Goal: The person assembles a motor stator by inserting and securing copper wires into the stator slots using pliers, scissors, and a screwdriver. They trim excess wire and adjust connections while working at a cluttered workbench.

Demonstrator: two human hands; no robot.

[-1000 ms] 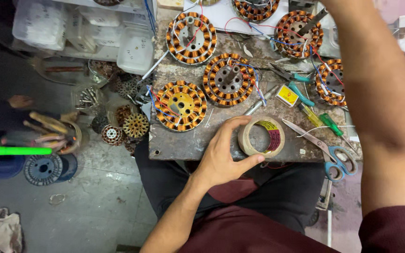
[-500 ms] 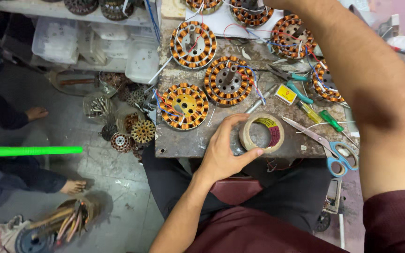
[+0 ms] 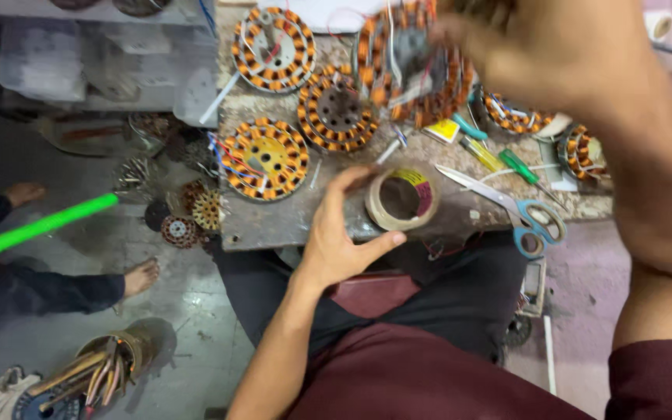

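My left hand grips a beige tape roll at the front edge of the worn workbench, thumb on its near side and fingers on its left. My right hand is raised above the back of the bench. It holds a copper-wound motor stator, which is blurred and tilted, with loose wires hanging from it. Three more stators lie on the bench to the left: one at the back, one in the middle and one with a yellow centre.
Blue-handled scissors, a green screwdriver and a yellow one lie right of the tape. Further stators sit at the far right. Small rotors lie on the floor left of the bench, near another person's foot and a green rod.
My right hand has lifted a stator off the back of the bench toward the camera. My left hand stays on the tape roll. The view has shifted closer.
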